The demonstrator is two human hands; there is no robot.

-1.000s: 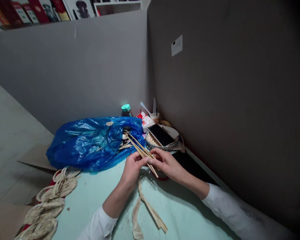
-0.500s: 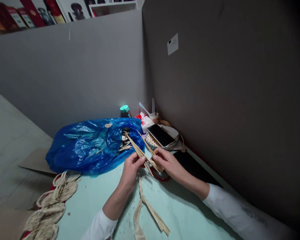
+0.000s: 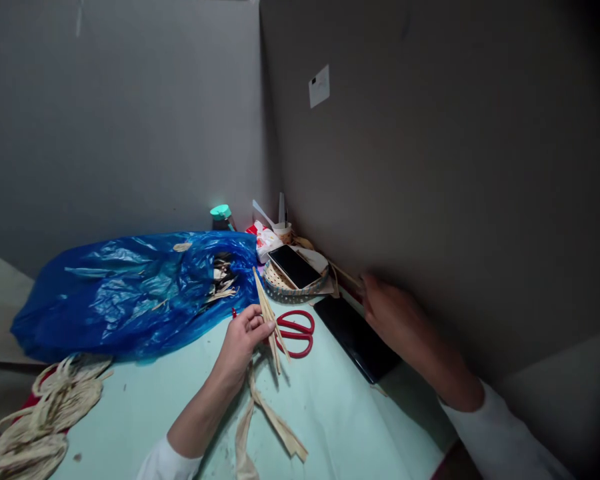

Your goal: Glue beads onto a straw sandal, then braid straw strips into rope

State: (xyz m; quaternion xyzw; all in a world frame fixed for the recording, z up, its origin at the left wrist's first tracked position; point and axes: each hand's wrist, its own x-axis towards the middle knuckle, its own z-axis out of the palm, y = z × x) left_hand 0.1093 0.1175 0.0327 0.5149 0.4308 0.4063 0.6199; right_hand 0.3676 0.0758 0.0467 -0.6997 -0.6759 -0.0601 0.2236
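Several tan dry strips point(image 3: 269, 310) are pinched between the thumb and fingers of my left hand point(image 3: 245, 337), over the pale green tabletop. My right hand point(image 3: 393, 313) is at the right wall, past the black tablet-like slab point(image 3: 357, 339); its fingers are closed around the end of a thin tan strip point(image 3: 345, 272), blurred by motion. Red-handled scissors point(image 3: 298, 333) lie just right of my left hand, their blades hidden. Below it, a forked tan strip point(image 3: 280, 427) rests on the table.
A blue plastic bag point(image 3: 125, 293) holding dry strips lies open at left. Braided coils point(image 3: 55, 413) line the left edge. A phone point(image 3: 295, 267) rests on a round woven basket point(image 3: 293, 293). Behind are a green-lidded jar point(image 3: 221, 217) and a cup point(image 3: 283, 232).
My right hand has moved away from my left hand to the right wall, taking a strip along. The scissors are now uncovered. The view has turned to the right.
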